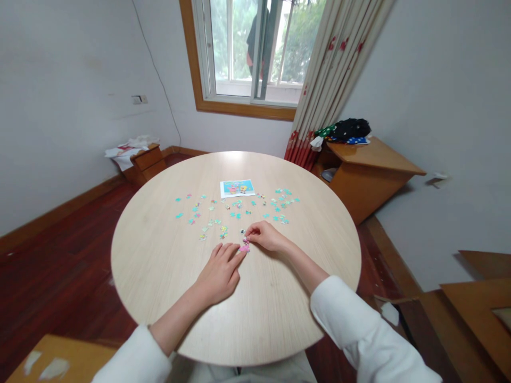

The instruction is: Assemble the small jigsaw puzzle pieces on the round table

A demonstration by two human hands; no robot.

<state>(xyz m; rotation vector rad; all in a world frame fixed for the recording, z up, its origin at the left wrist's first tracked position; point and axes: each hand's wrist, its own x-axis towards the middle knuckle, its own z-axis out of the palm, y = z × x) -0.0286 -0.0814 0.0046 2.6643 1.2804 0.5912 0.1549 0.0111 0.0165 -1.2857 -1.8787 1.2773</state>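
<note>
My left hand (221, 271) lies on the table with its fingers stretched out. Its index fingertip rests against a small pink joined group of jigsaw pieces (244, 248). Just above that group, my right hand (265, 235) pinches a small jigsaw piece (246, 240) between thumb and fingertips; the fingers partly cover it. Another dark-and-white piece (242, 232) sits just beyond the pinch. Loose jigsaw pieces (283, 197), mostly turquoise with some yellow and pink, are scattered across the middle. Behind them lies a picture card (238, 188) with pink and yellow cartoon figures on blue.
The round wooden table (155, 255) fills the middle of the view. At the right back stands a wooden cabinet (359, 175) with dark cloth (351, 129) on top. Left of the table is a small wooden stand (147, 162) with papers. A curtain (319, 74) hangs by the window.
</note>
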